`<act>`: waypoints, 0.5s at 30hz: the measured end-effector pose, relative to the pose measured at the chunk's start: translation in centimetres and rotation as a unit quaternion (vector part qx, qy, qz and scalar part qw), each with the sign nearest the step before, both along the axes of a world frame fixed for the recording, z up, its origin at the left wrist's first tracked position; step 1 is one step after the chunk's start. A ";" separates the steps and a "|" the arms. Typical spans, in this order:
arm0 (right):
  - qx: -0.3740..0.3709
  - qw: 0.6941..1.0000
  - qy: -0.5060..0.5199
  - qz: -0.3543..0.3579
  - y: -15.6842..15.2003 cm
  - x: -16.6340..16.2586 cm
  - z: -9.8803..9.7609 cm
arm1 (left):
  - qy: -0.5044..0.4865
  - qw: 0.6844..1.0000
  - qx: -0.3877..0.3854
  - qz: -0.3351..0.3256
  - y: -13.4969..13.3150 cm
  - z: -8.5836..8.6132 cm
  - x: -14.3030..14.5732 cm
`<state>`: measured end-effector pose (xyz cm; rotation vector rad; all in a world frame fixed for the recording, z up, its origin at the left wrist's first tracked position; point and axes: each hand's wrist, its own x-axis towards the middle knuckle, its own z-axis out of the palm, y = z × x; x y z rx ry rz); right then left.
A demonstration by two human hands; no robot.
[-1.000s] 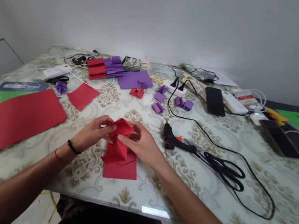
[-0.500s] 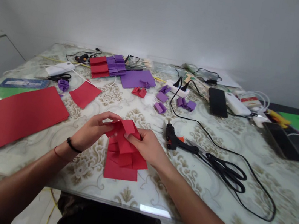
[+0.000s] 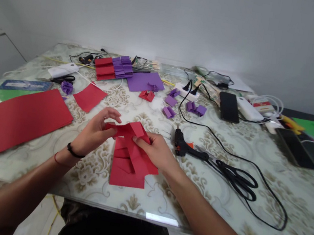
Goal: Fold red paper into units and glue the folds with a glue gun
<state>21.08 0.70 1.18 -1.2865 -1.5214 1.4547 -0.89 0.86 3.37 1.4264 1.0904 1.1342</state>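
Between my hands is a folded sheet of red paper (image 3: 141,153), raised a little above the table. My left hand (image 3: 94,129) pinches its left end between thumb and fingers, with the other fingers curled loosely above. My right hand (image 3: 156,149) grips its right side, thumb on top and fingers hidden behind. Beneath it, a creased red paper piece (image 3: 127,180) lies flat on the table, partly covered. To the right of my right hand rests a black glue gun (image 3: 181,143), with black-handled scissors (image 3: 237,179) beside it.
A stack of red sheets (image 3: 17,126) lies at the left, near a loose red piece (image 3: 89,97). Several small purple folded pieces (image 3: 169,112) sit beyond my hands. A white power strip (image 3: 187,92), a phone (image 3: 229,106) and a looping black cord (image 3: 257,166) occupy the right side.
The red paper has been opened out and turned, its left end drawn leftward by my left hand. More of the flat red piece beneath shows now.
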 end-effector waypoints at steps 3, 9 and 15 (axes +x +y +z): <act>-0.022 1.000 0.015 -0.001 -0.1 0.0 0.0 | 0.098 0.975 0.182 0.077 -0.2 -0.3 0.2; -0.006 1.000 0.008 0.014 0.0 0.2 -0.1 | 0.330 0.857 0.393 0.055 -0.5 -0.4 0.4; 0.021 0.999 -0.025 0.038 0.0 0.3 0.0 | 0.376 0.785 0.490 0.049 -0.5 -0.7 0.1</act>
